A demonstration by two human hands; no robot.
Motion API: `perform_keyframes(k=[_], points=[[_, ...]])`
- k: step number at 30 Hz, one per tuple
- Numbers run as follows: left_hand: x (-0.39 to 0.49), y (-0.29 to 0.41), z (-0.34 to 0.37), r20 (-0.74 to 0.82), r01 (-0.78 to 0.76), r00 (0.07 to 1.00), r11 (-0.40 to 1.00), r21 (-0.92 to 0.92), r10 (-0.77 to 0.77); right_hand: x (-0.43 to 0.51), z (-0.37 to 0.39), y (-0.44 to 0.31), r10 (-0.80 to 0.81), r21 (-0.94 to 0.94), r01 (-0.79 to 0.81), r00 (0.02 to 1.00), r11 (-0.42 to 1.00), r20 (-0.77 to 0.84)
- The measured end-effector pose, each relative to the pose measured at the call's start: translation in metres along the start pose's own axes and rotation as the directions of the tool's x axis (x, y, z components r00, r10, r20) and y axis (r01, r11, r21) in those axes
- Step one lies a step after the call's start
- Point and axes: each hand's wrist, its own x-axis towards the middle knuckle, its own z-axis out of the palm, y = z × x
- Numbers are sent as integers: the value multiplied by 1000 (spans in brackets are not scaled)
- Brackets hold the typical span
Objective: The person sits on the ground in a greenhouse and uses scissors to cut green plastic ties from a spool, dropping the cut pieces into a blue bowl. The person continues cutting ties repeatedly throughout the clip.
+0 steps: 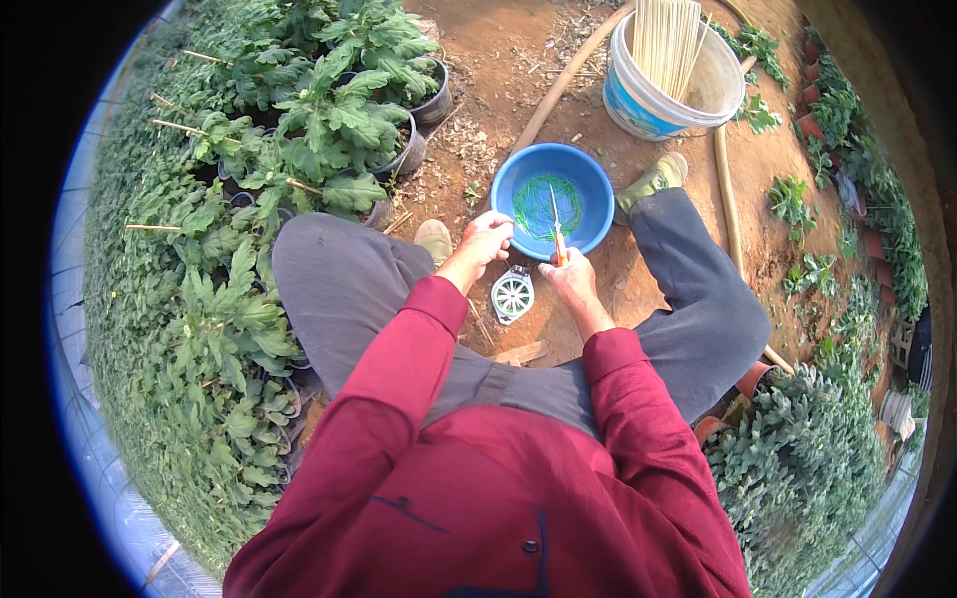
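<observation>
A blue plastic basin (502,179) stands on the ground before me, with thin green wire ties (537,202) lying in it. My right hand (572,278) holds orange-handled scissors (560,243) at the basin's near rim, the blades pointing away from me over the basin. Beside the rim on the left, the fingers of my left hand (487,235) are pinched together; whether something thin is between them cannot be made out. Between and below my hands is a pale twist-tie dispenser (513,296) with a spoked wheel and green wire inside.
Potted leafy plants (359,127) crowd the left side, some with thin stakes. A white bucket (718,97) at the upper right holds many thin sticks (664,45). Wooden poles (561,82) lie on the bare soil. More plants (792,456) line the right, near terracotta pots (754,380).
</observation>
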Motion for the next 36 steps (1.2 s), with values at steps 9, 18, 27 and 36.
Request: perform_keyframes(k=[9, 18, 27, 36], points=[[5, -2, -2, 32, 62, 998, 996, -59, -60, -19, -8, -11, 71, -313, 3, 972, 950, 223], [9, 4, 0, 109, 62, 991, 992, 109, -74, -21, -12, -19, 111, -339, -52, 981, 939, 157], [13, -2, 5, 130, 106, 986, 994, 8, -106, -17, -9, -13, 145, -339, -121, 988, 933, 45], [-2, -10, 21, 323, 309, 921, 914, -263, -218, 9, 11, -1, -56, 427, 78, 996, 901, -63]])
